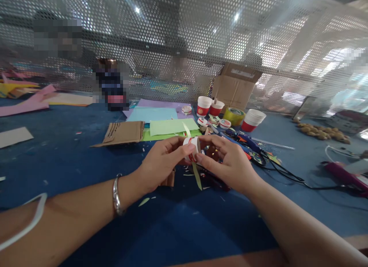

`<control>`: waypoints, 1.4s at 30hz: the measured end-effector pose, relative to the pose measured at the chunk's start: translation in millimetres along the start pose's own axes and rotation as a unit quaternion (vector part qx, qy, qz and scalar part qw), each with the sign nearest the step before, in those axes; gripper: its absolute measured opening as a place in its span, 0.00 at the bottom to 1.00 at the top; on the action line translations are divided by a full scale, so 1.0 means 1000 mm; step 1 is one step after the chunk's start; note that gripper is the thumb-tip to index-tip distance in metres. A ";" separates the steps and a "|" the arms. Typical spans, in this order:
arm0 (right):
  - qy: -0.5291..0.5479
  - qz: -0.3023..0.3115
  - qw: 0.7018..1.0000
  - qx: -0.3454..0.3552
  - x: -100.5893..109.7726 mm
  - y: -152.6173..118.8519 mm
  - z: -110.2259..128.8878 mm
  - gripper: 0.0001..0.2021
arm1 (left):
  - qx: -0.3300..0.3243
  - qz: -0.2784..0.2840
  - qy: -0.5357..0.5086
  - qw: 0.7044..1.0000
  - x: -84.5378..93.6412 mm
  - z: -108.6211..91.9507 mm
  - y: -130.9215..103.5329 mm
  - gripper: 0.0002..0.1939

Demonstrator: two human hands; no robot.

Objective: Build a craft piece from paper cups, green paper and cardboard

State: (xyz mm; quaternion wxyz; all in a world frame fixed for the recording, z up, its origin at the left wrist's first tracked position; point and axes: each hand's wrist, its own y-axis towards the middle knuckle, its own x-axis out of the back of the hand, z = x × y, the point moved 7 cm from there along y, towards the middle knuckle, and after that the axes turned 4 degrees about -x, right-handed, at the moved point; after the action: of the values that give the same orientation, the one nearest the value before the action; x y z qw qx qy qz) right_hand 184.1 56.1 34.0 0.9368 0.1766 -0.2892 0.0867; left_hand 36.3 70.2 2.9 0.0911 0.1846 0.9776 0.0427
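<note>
A short cut piece of paper cup, white with red marks, is held up between both hands above the blue table. My left hand grips its left side, with the thumb across the front. From the right, the thumb and fingers of my right hand close on its edge. A pale green paper strip with a pointed shape sticks out below the piece, and another green tip rises above it. Fingers hide part of the cup piece. Under the hands lie small paper scraps and a dark object, mostly covered.
Coloured paper sheets and corrugated cardboard lie ahead. Paper cups, yellow tape and cut cup bottoms stand beyond my right hand. A blue glue gun trails a black cable rightward. A perforated metal screen borders the back.
</note>
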 end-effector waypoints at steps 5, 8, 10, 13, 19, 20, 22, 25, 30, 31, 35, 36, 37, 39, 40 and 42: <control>0.000 -0.011 1.000 0.003 0.001 -0.002 0.001 0.20 | -0.003 0.003 0.022 1.000 -0.001 0.000 0.001 0.15; -0.008 -0.022 1.000 0.007 0.002 -0.002 0.003 0.20 | -0.005 0.017 0.024 1.000 -0.002 0.000 0.000 0.15; -0.008 -0.024 1.000 0.010 0.002 -0.002 0.004 0.19 | -0.003 0.022 0.021 1.000 -0.002 -0.001 0.000 0.16; 0.018 -0.014 1.000 0.002 0.002 -0.001 0.002 0.19 | 0.014 0.023 0.011 1.000 -0.002 0.001 0.000 0.17; 0.072 0.018 0.997 -0.027 -0.001 0.001 -0.004 0.19 | 0.058 0.021 -0.043 0.997 -0.003 0.006 0.004 0.15; 0.080 0.022 0.996 -0.028 -0.001 0.002 -0.004 0.18 | 0.061 0.023 -0.053 0.996 -0.004 0.006 0.004 0.15; 0.100 0.033 0.994 -0.032 -0.003 0.003 -0.005 0.17 | 0.066 0.025 -0.068 0.995 -0.005 0.007 0.004 0.15; 0.107 0.046 0.992 -0.044 -0.004 0.004 -0.007 0.15 | 0.068 0.024 -0.080 0.994 -0.005 0.008 0.003 0.13; 0.102 0.057 0.992 -0.044 -0.005 0.003 -0.005 0.14 | 0.062 0.025 -0.092 0.994 -0.003 0.008 0.004 0.12; 0.103 0.058 0.992 -0.046 -0.005 0.003 -0.005 0.15 | 0.062 0.023 -0.091 0.994 -0.003 0.008 0.004 0.12; 0.100 0.057 0.991 -0.062 -0.004 0.004 -0.008 0.18 | 0.075 0.021 -0.088 0.993 -0.002 0.010 0.004 0.14; 0.098 0.057 0.991 -0.064 -0.004 0.004 -0.009 0.18 | 0.079 0.022 -0.089 0.993 -0.002 0.010 0.004 0.14; 0.098 0.058 0.991 -0.064 -0.004 0.004 -0.009 0.18 | 0.082 0.022 -0.090 0.992 -0.002 0.010 0.004 0.14; 0.095 0.061 0.992 -0.063 -0.004 0.004 -0.010 0.17 | 0.086 0.021 -0.092 0.992 -0.003 0.011 0.003 0.15; 0.094 0.063 0.992 -0.062 -0.004 0.004 -0.010 0.17 | 0.087 0.020 -0.092 0.992 -0.003 0.011 0.003 0.15; 0.090 0.065 0.992 -0.062 -0.005 0.004 -0.011 0.18 | 0.088 0.021 -0.090 0.992 -0.003 0.012 0.003 0.15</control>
State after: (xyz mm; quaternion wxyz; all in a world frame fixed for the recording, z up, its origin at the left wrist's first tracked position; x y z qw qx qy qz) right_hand 184.5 63.2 24.0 0.9606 0.0909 -0.2192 0.1445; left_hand 42.6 72.8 -7.5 0.1617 0.2152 0.9613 -0.0582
